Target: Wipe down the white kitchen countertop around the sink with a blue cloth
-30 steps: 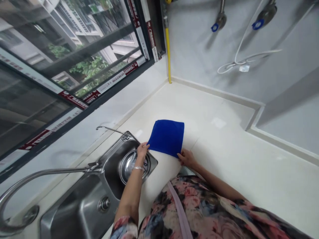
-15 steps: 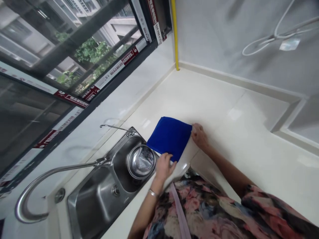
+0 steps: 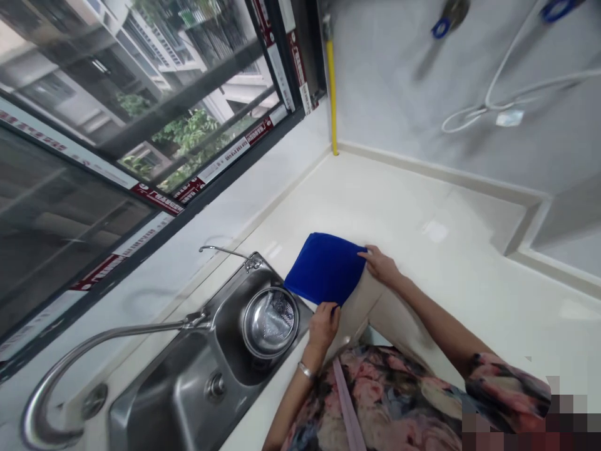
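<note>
A blue cloth (image 3: 326, 269), folded into a rough square, lies on the pale countertop (image 3: 404, 194) beside the sink. My left hand (image 3: 323, 326) grips its near corner between thumb and fingers. At the cloth's right corner, my right hand (image 3: 379, 263) pinches the edge, index finger stretched along it. The cloth's left corner reaches the rim of the sink. Its underside is hidden.
To the left is a steel double sink (image 3: 183, 357) with a metal strainer basin (image 3: 271, 321) in its far bowl. A large curved faucet (image 3: 107, 335) and a thin small tap (image 3: 225, 252) rise behind it. A yellow pipe (image 3: 333, 97) stands in the corner by the window.
The fingers of my left hand have closed more on the near corner. My right hand has gone from resting against the edge to pinching the right corner. The camera view has shifted slightly.
</note>
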`<control>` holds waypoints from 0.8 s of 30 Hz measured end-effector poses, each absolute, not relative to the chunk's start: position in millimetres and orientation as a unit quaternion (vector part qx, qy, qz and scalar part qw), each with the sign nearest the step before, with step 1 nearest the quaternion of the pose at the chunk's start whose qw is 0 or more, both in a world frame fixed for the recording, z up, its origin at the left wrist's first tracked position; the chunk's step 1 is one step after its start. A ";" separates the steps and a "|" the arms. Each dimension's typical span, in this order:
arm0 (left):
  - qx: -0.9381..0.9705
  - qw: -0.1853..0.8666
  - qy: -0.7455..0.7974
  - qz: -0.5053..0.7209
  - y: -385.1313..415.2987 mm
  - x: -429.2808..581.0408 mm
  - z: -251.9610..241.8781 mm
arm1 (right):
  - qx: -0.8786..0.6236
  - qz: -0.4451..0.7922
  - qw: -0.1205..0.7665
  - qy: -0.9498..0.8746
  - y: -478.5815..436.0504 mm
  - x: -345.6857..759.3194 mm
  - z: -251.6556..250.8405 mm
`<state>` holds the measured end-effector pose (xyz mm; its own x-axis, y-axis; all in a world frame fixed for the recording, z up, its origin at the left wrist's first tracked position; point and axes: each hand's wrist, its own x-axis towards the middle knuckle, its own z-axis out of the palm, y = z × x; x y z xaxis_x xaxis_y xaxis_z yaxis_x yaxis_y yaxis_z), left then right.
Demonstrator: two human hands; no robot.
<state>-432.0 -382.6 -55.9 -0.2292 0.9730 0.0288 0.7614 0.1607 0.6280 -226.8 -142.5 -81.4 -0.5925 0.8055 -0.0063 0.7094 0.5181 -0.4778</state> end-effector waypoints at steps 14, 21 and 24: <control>0.465 0.331 0.697 0.434 -440.9 -496.7 28.7 | -0.382 0.414 0.261 -0.784 -228.8 -220.1 -33.6; 0.540 0.365 0.614 0.445 -465.6 -525.0 99.6 | -0.410 0.448 0.325 -0.725 -278.4 -188.0 48.3; 0.552 0.380 0.579 0.465 -430.1 -525.7 113.6 | -0.426 0.361 0.378 -0.738 -260.2 -182.4 78.6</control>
<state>-525.7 -430.1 113.6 -0.1023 0.9921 0.0723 0.2852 -0.0403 0.9576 -182.4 -260.2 78.6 -0.3506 0.9021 0.2516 0.3563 0.3770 -0.8550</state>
